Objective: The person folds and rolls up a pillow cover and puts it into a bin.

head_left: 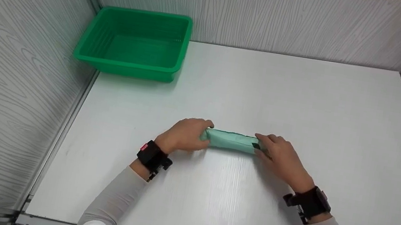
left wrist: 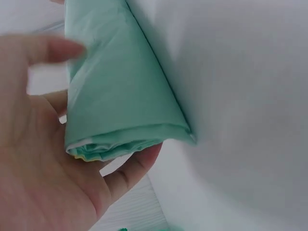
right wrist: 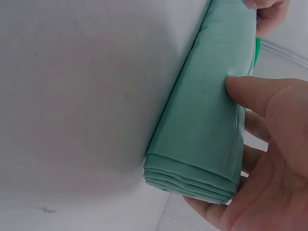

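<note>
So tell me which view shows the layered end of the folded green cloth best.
Right wrist: the folded green cloth shows its stacked layers edge-on, held by the right hand. The left wrist view shows the other end blurrier in the left hand; the head view shows only its top.

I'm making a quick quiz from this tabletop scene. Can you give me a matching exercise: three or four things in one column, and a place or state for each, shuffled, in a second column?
Things:
1. green basket
2. folded cloth
3. left hand
4. right hand

Places or states:
A. grips the folded cloth's right end
B. stands in the table's far left corner
C. lies mid-table between both hands
D. grips the folded cloth's left end

Pairs: 1-B, 2-C, 3-D, 4-A
</note>
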The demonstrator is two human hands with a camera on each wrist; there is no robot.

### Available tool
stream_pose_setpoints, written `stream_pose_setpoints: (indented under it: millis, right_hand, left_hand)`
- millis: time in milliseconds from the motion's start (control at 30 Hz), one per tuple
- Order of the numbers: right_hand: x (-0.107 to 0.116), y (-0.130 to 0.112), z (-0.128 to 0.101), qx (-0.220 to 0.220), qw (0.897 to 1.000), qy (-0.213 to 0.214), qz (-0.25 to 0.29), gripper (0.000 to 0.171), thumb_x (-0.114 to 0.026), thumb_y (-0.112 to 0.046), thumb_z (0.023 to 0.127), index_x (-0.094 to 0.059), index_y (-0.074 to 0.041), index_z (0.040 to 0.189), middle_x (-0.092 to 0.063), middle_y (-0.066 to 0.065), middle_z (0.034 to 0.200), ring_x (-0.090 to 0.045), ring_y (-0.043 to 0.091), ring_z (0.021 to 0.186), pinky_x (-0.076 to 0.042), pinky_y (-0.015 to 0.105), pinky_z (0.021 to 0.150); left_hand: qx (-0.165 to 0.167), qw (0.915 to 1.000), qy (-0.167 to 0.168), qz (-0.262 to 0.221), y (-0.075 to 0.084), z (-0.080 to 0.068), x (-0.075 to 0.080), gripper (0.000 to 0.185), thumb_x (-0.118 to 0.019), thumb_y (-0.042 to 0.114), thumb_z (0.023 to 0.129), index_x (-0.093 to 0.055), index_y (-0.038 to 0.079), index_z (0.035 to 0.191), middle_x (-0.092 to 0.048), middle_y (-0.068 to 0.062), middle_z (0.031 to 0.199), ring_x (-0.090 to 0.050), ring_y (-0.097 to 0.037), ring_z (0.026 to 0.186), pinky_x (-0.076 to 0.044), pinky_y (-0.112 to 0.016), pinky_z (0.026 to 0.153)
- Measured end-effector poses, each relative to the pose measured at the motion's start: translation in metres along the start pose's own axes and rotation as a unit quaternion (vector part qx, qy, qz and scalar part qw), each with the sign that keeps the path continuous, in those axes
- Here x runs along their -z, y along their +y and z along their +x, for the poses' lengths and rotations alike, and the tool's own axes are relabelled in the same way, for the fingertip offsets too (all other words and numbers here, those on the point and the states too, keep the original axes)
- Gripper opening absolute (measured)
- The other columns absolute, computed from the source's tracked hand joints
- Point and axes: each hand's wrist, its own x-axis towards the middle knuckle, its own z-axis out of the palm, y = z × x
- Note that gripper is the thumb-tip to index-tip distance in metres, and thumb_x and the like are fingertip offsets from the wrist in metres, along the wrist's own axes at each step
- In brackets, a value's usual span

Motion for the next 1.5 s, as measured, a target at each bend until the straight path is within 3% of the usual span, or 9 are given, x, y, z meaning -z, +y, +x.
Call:
stream_pose_setpoints:
  millis: [167,500,733,867,967,1067,1200,1367,1500]
  right_hand:
    - [-0.002,0.003,0.000,-0.012,1.000,-0.017,0.016,0.048,-0.078,-0.017,0.096,-0.063,-0.001,0.140,-0.071,0.018,0.115,-0.068,0.038,0.105,-0.055,0.054,0.090]
    - [-0.004,0.009,0.008,-0.059,0.995,-0.032,0.076,0.051,-0.072,-0.028,0.101,-0.060,-0.003,0.144,-0.068,0.018,0.123,-0.065,0.036,0.115,-0.051,0.053,0.100]
    - [-0.006,0.013,0.004,-0.071,0.995,-0.032,0.061,0.054,-0.067,-0.034,0.104,-0.057,-0.002,0.146,-0.063,0.021,0.126,-0.058,0.040,0.117,-0.049,0.055,0.099]
    - [-0.006,0.011,0.004,-0.077,0.997,-0.012,0.013,0.056,-0.066,-0.036,0.104,-0.056,0.000,0.146,-0.060,0.026,0.133,-0.055,0.049,0.122,-0.048,0.063,0.096]
    - [-0.007,0.009,0.005,-0.088,0.996,0.007,-0.013,0.055,-0.066,-0.034,0.104,-0.057,0.000,0.145,-0.057,0.028,0.138,-0.051,0.052,0.129,-0.044,0.068,0.098]
    - [-0.009,0.008,0.008,-0.071,0.997,0.022,-0.028,0.048,-0.066,-0.025,0.105,-0.058,0.002,0.144,-0.056,0.029,0.140,-0.050,0.051,0.133,-0.041,0.066,0.107]
    - [-0.012,0.008,0.010,-0.033,0.998,0.025,-0.052,0.042,-0.064,-0.014,0.105,-0.059,0.003,0.143,-0.058,0.029,0.141,-0.049,0.050,0.137,-0.033,0.066,0.116]
    - [-0.009,0.008,0.007,-0.041,0.998,-0.021,-0.043,0.053,-0.064,-0.020,0.106,-0.051,0.004,0.151,-0.051,0.029,0.152,-0.039,0.050,0.148,-0.022,0.067,0.122]
    - [-0.004,0.010,0.008,-0.047,0.997,-0.064,-0.017,0.073,-0.076,-0.026,0.098,-0.043,0.005,0.155,-0.044,0.030,0.157,-0.036,0.050,0.149,-0.023,0.063,0.123]
  left_hand:
    - [-0.016,0.9992,-0.015,0.034,0.003,0.003,-0.003,0.059,-0.080,0.044,0.091,-0.064,0.011,0.136,-0.069,-0.005,0.121,-0.062,-0.020,0.105,-0.052,-0.041,0.094]
    - [-0.030,0.9930,0.029,0.110,0.003,0.007,-0.009,0.049,-0.086,0.028,0.087,-0.066,0.013,0.129,-0.068,-0.007,0.112,-0.062,-0.022,0.098,-0.053,-0.042,0.086]
    - [-0.089,0.9741,0.105,0.179,0.013,-0.001,-0.016,0.051,-0.082,0.025,0.092,-0.061,0.015,0.137,-0.068,-0.008,0.118,-0.065,-0.026,0.102,-0.054,-0.042,0.082]
    - [-0.118,0.9641,0.134,0.197,0.020,-0.003,-0.021,0.049,-0.079,0.025,0.095,-0.060,0.016,0.139,-0.067,-0.007,0.129,-0.065,-0.026,0.118,-0.054,-0.043,0.094]
    - [-0.115,0.9652,0.125,0.199,0.019,-0.001,-0.024,0.051,-0.077,0.024,0.098,-0.058,0.015,0.144,-0.065,-0.008,0.136,-0.061,-0.027,0.129,-0.050,-0.044,0.106]
    - [-0.095,0.9741,0.100,0.179,0.015,0.006,-0.025,0.053,-0.074,0.020,0.100,-0.056,0.014,0.149,-0.063,-0.009,0.140,-0.058,-0.027,0.134,-0.045,-0.045,0.113]
    - [-0.073,0.9859,0.062,0.137,0.011,0.014,-0.024,0.052,-0.070,0.017,0.101,-0.054,0.014,0.150,-0.063,-0.008,0.141,-0.058,-0.026,0.132,-0.045,-0.045,0.112]
    - [-0.069,0.9902,0.029,0.118,0.012,0.020,-0.020,0.055,-0.069,0.019,0.099,-0.053,0.011,0.151,-0.059,-0.011,0.145,-0.056,-0.028,0.135,-0.043,-0.046,0.114]
    - [-0.063,0.9886,0.015,0.136,0.014,0.022,-0.018,0.057,-0.067,0.019,0.099,-0.051,0.009,0.152,-0.055,-0.013,0.149,-0.050,-0.031,0.141,-0.037,-0.046,0.119]
